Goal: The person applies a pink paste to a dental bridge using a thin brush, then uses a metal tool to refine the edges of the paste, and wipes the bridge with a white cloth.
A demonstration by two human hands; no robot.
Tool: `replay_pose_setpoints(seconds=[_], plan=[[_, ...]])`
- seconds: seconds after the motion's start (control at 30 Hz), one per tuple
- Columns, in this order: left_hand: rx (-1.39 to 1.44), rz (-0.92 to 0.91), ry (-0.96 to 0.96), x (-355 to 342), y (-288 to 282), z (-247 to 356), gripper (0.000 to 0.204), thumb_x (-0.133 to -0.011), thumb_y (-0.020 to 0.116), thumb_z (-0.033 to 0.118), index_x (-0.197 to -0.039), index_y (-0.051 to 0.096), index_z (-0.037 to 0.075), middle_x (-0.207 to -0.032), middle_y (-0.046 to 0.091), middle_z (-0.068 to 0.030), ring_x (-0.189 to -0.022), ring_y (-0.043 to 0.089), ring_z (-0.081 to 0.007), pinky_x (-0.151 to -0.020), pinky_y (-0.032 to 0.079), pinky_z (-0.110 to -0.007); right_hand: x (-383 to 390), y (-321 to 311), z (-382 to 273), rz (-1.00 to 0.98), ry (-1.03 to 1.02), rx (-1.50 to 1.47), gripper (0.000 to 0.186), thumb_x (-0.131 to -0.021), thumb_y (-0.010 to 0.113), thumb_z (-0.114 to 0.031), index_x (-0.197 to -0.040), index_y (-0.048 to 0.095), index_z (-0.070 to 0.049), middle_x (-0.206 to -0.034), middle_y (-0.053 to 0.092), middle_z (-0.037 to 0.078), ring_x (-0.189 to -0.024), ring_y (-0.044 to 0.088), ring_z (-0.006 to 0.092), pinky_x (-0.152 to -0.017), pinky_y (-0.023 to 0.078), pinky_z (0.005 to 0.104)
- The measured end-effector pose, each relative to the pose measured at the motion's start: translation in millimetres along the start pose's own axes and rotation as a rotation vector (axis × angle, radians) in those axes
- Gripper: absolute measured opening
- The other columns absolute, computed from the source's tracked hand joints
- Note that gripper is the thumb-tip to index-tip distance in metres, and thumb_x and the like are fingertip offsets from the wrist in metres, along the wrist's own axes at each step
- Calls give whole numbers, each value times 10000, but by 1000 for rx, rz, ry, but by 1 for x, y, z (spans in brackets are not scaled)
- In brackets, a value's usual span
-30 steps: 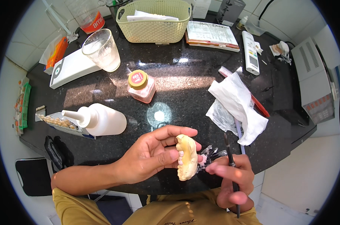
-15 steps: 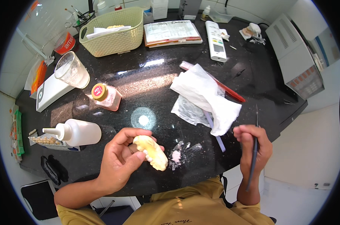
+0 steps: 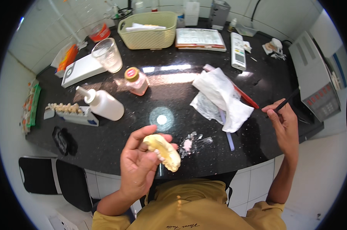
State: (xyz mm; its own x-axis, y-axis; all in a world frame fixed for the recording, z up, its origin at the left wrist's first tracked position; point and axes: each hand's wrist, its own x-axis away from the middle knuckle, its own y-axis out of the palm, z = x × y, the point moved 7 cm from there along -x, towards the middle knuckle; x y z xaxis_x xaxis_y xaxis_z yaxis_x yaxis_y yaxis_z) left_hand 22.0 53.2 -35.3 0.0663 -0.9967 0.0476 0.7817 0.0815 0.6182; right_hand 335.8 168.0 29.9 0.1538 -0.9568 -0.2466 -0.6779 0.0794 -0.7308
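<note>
Held above the near edge of the dark counter is a yellow dental cast (image 3: 166, 154) with a row of white teeth on its side. My left hand (image 3: 138, 165) is closed around its left end, thumb against the teeth. Out to the right, my right hand (image 3: 284, 128) pinches a thin dark-handled dental tool (image 3: 285, 102), slanting up to the right. That hand is well apart from the cast. Just right of the cast, a small heap of pink powder (image 3: 187, 145) lies on the counter amid clear smears.
A crumpled white tissue (image 3: 234, 111) lies on a red-handled brush (image 3: 248, 97) and a lavender stick (image 3: 229, 141). Leftward stand a pink-filled jar (image 3: 138, 86), a white squeeze bottle (image 3: 107, 106) and a clear cup (image 3: 109, 57). A green basket (image 3: 147, 36) and remote control (image 3: 238, 51) are farther back.
My right hand has moved up and outward to the right, and the dark tool has swung from near upright to a slant. My left hand still holds the cast. The whole view has shifted.
</note>
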Motion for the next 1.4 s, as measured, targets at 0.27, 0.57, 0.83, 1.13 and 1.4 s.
replay_pose_setpoints(seconds=[0.27, 0.57, 0.83, 1.13, 1.4], plan=[[80, -34, 45, 19, 6, -14, 465, -969, 582, 98, -1384, 413, -29, -1300, 565, -255, -1151, 623, -337, -986, 514, -453, -12, 17, 16, -221, 157, 110, 329, -818, 718, -3, -1120, 588, 6, -713, 571, 48, -592, 525, 90, -571, 435, 239], [61, 51, 32, 24, 13, -21, 508, -959, 613, 157, -1401, 424, -7, -1236, 605, -213, -1067, 663, -285, -878, 581, -393, 24, 38, -25, -178, -63, 134, 135, -803, 736, -3, -836, 609, 26, -759, 629, 88, -616, 609, 148, -562, 482, 267], [197, -62, -81, 29, 22, -23, 544, -1002, 531, 162, -1472, 343, -39, -1301, 575, -217, -1126, 627, -268, -961, 514, -388, 23, 64, -44, -157, -142, 127, 210, -751, 778, 19, -867, 604, 3, -813, 624, 99, -629, 632, 187, -570, 515, 294], [156, -58, -6, 33, 22, -24, 523, -991, 559, 147, -1453, 369, -10, -1290, 571, -215, -1158, 613, -309, -955, 521, -407, 22, 61, -41, -151, -115, 112, 208, -762, 754, 41, -879, 586, 3, -805, 628, 108, -637, 634, 203, -590, 506, 296], [-108, 137, 238, 33, 12, -22, 466, -920, 646, 138, -1321, 446, 11, -1191, 566, -147, -1082, 645, -280, -899, 570, -391, 17, 51, -44, -97, -169, 277, 376, -710, 800, -15, -1014, 582, -46, -1056, 602, 114, -899, 631, 276, -760, 511, 373]])
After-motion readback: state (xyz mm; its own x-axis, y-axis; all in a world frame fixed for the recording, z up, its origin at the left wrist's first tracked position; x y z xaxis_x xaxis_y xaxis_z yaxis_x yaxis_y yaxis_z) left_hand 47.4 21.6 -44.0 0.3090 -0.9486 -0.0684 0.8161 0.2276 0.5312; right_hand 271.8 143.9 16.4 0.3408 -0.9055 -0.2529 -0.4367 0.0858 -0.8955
